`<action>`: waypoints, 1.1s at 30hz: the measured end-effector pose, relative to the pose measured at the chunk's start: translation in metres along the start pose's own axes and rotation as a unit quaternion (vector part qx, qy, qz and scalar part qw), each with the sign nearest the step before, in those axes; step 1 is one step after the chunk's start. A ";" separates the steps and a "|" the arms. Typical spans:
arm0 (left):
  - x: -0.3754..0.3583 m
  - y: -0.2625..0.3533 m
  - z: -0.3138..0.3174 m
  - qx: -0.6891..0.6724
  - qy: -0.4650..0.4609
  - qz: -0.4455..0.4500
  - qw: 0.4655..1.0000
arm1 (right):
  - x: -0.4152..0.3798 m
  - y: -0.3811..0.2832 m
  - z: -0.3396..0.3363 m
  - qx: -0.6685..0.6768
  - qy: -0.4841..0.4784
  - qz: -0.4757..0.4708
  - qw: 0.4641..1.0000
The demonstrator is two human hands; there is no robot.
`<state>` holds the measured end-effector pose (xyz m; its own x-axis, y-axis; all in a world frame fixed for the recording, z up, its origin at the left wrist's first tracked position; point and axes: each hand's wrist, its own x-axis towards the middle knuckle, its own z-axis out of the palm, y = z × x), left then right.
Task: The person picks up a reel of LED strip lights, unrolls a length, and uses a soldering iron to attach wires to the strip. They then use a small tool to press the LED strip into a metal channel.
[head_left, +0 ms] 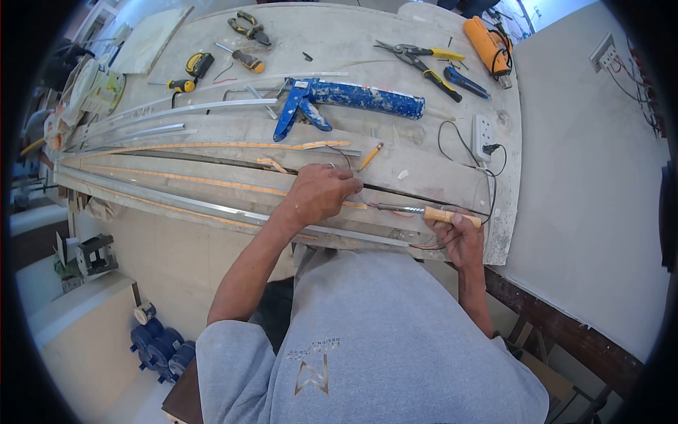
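My right hand (pixel 458 239) is wrapped around the wooden handle of a soldering iron (pixel 452 216), whose metal shaft points left. Its tip is close to the end of an orange LED strip (pixel 233 184) and a thin red wire. Over that strip my left hand (pixel 321 192) is closed, fingers bent down and pressed together. What they pinch is hidden beneath them. A short LED strip piece (pixel 272 165) lies just left of my left hand, and a yellow pencil (pixel 371 155) is beyond it. Nearer my body runs a long aluminium channel (pixel 233 211) with wires at its right end.
A blue caulking gun (pixel 367 97) lies across the table (pixel 452 162). Behind it are tin snips (pixel 424 62), a utility knife (pixel 466 83), pliers (pixel 249 28), a tape measure (pixel 200 65) and screwdrivers. An orange heat gun (pixel 487 49) and a power strip (pixel 482 136) sit at right.
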<state>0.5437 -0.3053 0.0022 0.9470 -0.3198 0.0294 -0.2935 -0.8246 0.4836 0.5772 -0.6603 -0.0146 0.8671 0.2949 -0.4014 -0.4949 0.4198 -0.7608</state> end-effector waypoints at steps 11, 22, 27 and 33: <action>0.000 0.000 -0.001 0.004 -0.004 0.000 1.000 | 0.001 -0.003 0.003 0.008 -0.008 0.011 1.000; 0.001 0.001 -0.001 0.004 -0.004 -0.006 1.000 | 0.000 -0.004 0.006 0.008 0.000 0.008 1.000; 0.001 0.001 -0.001 0.004 -0.004 -0.005 1.000 | 0.000 -0.004 0.007 0.003 0.003 0.005 1.000; 0.001 0.001 -0.001 0.005 -0.003 -0.004 1.000 | 0.001 -0.003 0.005 -0.008 0.001 0.008 1.000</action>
<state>0.5442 -0.3059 0.0039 0.9488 -0.3152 0.0203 -0.2866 -0.8321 0.4748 0.5790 -0.6572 -0.0103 0.8589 0.2999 -0.4151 -0.5084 0.4010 -0.7621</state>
